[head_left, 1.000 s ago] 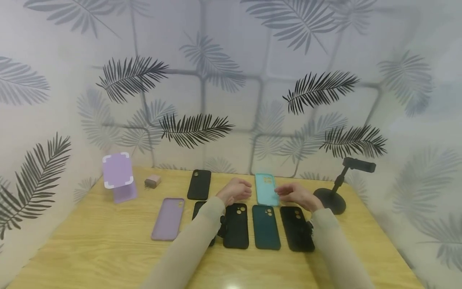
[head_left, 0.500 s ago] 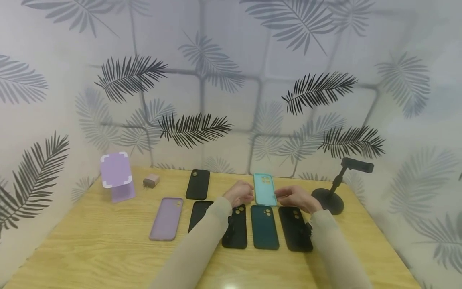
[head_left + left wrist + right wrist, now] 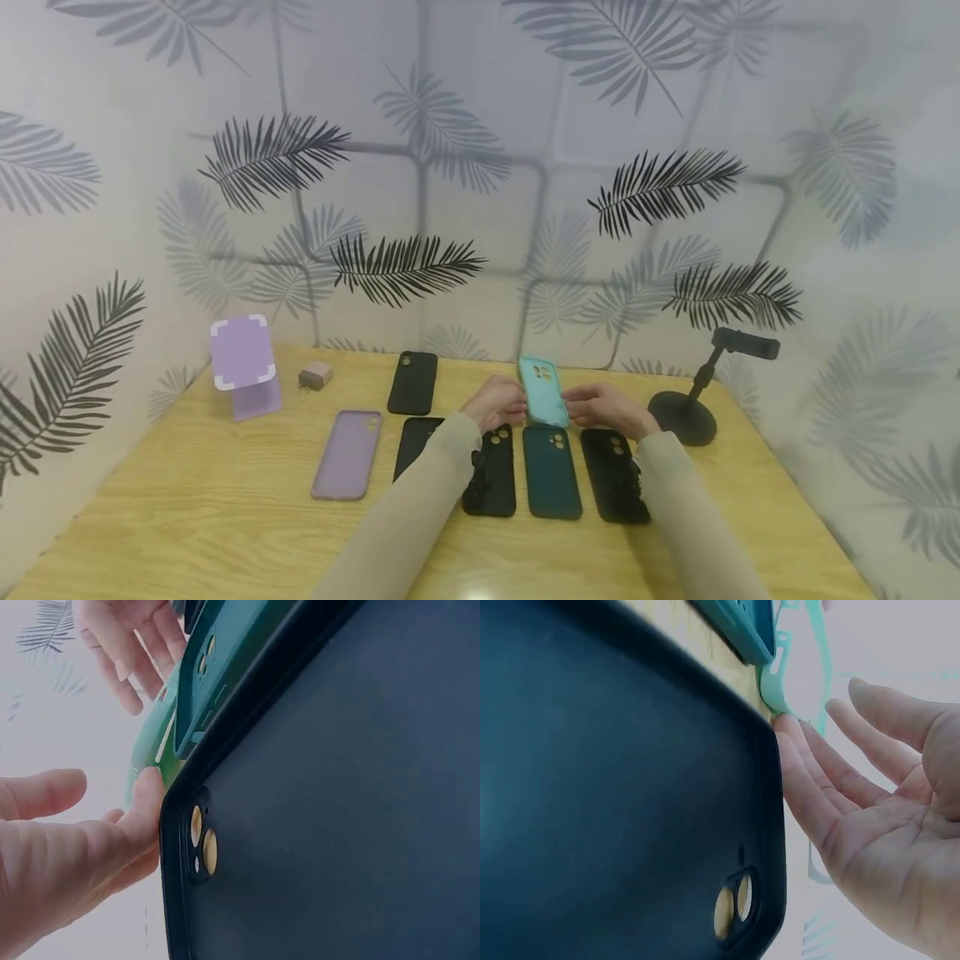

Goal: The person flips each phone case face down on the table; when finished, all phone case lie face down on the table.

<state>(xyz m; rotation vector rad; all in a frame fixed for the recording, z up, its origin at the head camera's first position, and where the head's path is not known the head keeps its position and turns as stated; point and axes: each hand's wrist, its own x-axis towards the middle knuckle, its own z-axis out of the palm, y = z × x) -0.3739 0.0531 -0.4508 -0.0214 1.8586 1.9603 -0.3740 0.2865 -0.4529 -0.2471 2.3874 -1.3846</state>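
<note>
A turquoise phone case (image 3: 545,392) with a camera cutout lies between my hands in the back row, its top angled to the left. My left hand (image 3: 497,402) is at its left edge; in the left wrist view the fingers (image 3: 146,799) reach out straight with the thumb apart. On the other side my right hand (image 3: 607,408) touches the case, and the right wrist view shows its fingertips (image 3: 786,724) against the turquoise edge. Just in front lie a black phone case (image 3: 491,479), a dark teal phone case (image 3: 552,473) and another black phone case (image 3: 615,479).
To the left are a lilac phone case (image 3: 347,455), a black phone case (image 3: 412,383) and one partly behind the left sleeve. A purple stand (image 3: 243,358) and a small pink block-like plug (image 3: 316,375) sit further left; a black stand (image 3: 684,417) is at right.
The turquoise phone case has shifted left and its top has turned leftward. My left hand moved right to the case's edge; my right hand moved slightly left with it.
</note>
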